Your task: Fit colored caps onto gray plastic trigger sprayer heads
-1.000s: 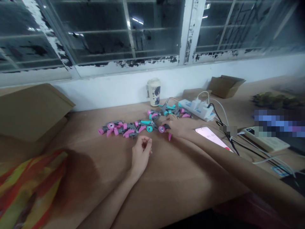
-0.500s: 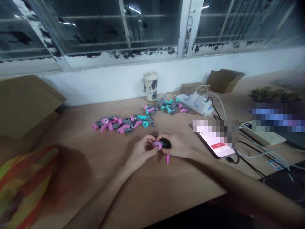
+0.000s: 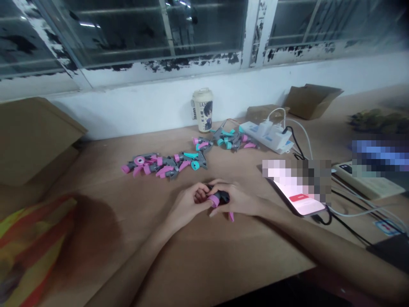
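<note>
Both my hands meet over the wooden table and hold one small grey-and-pink plastic part. My left hand pinches its pink end with fingers closed. My right hand wraps the dark grey body, and a pink tab sticks out below it. Behind the hands lies a row of several grey, pink and teal parts. A second heap of the same parts sits further back.
A printed paper cup stands by the wall. A white power strip with cables and a lit phone lie to the right. Cardboard boxes fill the left, another box sits far right. Colourful cloth lies at the lower left.
My right hand pulled one part from the pile toward me. My left hand moved in and closed on its pink end. The view shifted slightly.
</note>
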The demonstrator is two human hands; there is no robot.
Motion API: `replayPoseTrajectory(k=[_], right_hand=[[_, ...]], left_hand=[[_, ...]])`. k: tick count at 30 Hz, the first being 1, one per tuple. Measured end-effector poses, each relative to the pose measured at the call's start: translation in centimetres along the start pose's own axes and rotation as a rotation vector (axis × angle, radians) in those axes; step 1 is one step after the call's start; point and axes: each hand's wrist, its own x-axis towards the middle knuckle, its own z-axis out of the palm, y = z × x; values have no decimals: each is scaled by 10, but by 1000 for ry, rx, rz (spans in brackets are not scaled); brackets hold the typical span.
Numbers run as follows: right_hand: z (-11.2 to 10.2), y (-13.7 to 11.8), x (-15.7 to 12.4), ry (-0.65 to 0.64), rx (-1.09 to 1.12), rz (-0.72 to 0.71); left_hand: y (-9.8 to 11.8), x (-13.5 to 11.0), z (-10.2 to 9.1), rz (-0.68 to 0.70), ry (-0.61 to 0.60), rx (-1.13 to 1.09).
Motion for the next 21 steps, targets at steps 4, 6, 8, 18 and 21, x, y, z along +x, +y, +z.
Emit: replayPoseTrajectory(k=[4, 6, 8, 18, 21], right_hand=[[-4, -1, -2, -5, 31, -1], [-6, 1, -4, -35, 65, 16], [-7, 3, -6, -44, 101, 27], [0, 3, -8, 177, 89, 30], [0, -2, -8, 219, 91, 36]], left_hand=[[-1, 1, 0, 10, 31, -6], [-1, 1, -1, 8, 20, -41], [1, 2, -2, -4, -2, -86], [10, 1, -7, -84, -113, -148], [12, 1, -8, -71, -148, -139]])
